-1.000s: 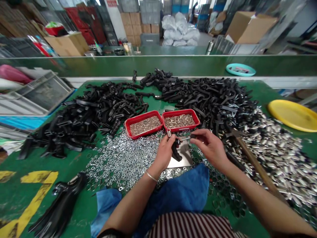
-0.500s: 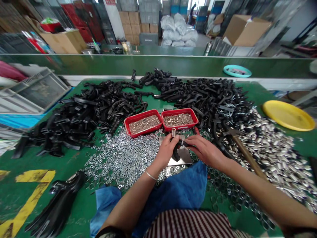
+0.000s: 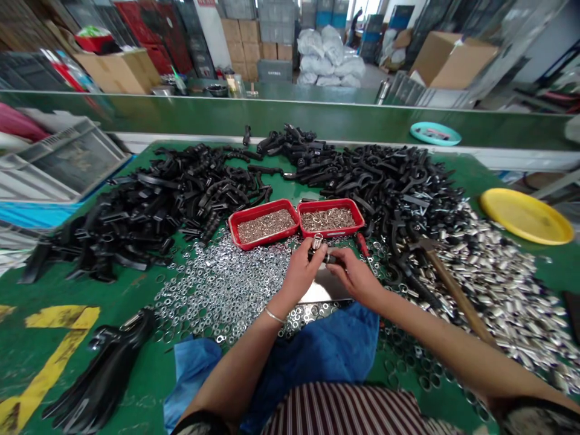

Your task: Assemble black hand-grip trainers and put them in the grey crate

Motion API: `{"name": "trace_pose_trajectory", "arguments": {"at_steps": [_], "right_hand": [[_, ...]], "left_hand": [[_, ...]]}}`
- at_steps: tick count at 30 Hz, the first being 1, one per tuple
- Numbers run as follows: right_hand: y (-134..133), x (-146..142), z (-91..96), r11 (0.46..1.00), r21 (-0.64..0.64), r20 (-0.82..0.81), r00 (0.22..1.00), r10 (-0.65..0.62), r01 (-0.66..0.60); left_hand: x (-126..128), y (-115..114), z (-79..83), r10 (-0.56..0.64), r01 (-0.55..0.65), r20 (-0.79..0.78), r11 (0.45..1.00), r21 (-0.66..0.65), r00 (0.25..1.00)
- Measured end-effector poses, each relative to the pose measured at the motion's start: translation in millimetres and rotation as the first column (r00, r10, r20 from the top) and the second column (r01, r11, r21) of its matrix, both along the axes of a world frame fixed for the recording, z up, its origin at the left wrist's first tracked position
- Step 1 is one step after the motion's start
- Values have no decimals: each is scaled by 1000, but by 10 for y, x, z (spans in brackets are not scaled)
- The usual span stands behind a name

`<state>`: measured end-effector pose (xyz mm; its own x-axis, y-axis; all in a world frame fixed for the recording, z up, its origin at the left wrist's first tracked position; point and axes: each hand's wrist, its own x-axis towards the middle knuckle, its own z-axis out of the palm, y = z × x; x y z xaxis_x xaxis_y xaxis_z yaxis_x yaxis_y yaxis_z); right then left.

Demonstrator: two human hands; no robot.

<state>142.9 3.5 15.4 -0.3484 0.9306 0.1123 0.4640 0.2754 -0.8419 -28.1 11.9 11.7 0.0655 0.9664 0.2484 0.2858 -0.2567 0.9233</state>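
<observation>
My left hand (image 3: 301, 273) is closed around a small black plastic handle part (image 3: 327, 258) with a metal spring (image 3: 318, 241) sticking up from it. My right hand (image 3: 356, 276) meets it from the right, fingers pinched on the same part's end. Both hands hover over a flat metal plate (image 3: 322, 290) lying among loose silver washers (image 3: 217, 284). Just beyond the hands sit two red trays (image 3: 296, 213) filled with small metal pieces.
Piles of black plastic parts (image 3: 181, 193) cover the far half of the green table (image 3: 58, 296). Silver metal sleeves (image 3: 498, 272) lie at right with a hammer (image 3: 446, 278). A yellow dish (image 3: 525, 214), a teal dish (image 3: 435, 133), a grey crate (image 3: 63, 163), blue cloth (image 3: 326, 350).
My right hand moved left and closed in on the part that my left hand holds. Both hands shifted slightly away from me, toward the red trays.
</observation>
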Motion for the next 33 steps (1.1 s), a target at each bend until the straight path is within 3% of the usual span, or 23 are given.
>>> {"name": "trace_pose_trajectory", "arguments": {"at_steps": [2,4,5,6,9,10,13,14,15,17,19,21,23,27,28,31,32,33], "right_hand": [[7,-28,44,972,-228,-176,984,20,-60],[-1,-68,94,870,-456,-386,922,-3,-188],[-10,-85,118,829,-508,-449,893,-23,-233],[-22,-96,138,817,-523,-465,885,-36,-242],[-53,-88,182,864,-478,-383,923,-40,-161],[-57,-72,194,851,-494,-379,925,-27,-178],[-37,-5,230,704,-628,-413,909,62,-333],[-24,16,242,698,-636,-376,922,94,-330],[-13,34,252,751,-599,-295,949,113,-276],[-6,57,260,918,-383,-85,993,80,-107],[-27,66,252,967,-247,-3,998,56,-55],[-66,75,234,928,-346,-49,991,128,-137],[-103,93,222,845,-478,-138,971,194,-237],[-167,128,218,897,-412,-164,982,98,-158],[-185,133,209,886,-435,-184,979,88,-161],[-226,167,147,774,-578,-200,965,171,-257],[-230,195,119,791,-562,-133,970,202,-242],[-229,239,91,846,-496,-23,977,214,-197]], "left_hand": [[-7,4,-6,2,0,-51,999,50,999],[-9,3,-16,4,9,-101,991,131,995],[-11,1,-19,4,13,-110,988,154,994],[-14,0,-19,5,11,-104,988,153,995],[-34,-5,6,-11,16,-39,991,131,999],[-43,-8,20,-37,41,-27,985,166,999],[-57,-17,55,-141,156,-68,934,323,988],[-53,-21,60,-148,165,-77,927,336,986],[-44,-24,61,-137,154,-74,934,322,988],[-17,-30,50,-88,100,-55,961,258,995],[14,-41,30,-55,67,-58,973,222,997],[39,-57,8,-69,89,-87,964,251,994],[56,-77,-7,-86,116,-112,947,299,990],[66,-107,20,-70,106,-127,947,303,989],[70,-107,33,-72,113,-143,949,295,987],[113,-84,29,-96,177,-329,958,225,939],[139,-70,5,-112,206,-435,962,177,894],[169,-53,-31,-132,232,-544,965,120,829]]}}
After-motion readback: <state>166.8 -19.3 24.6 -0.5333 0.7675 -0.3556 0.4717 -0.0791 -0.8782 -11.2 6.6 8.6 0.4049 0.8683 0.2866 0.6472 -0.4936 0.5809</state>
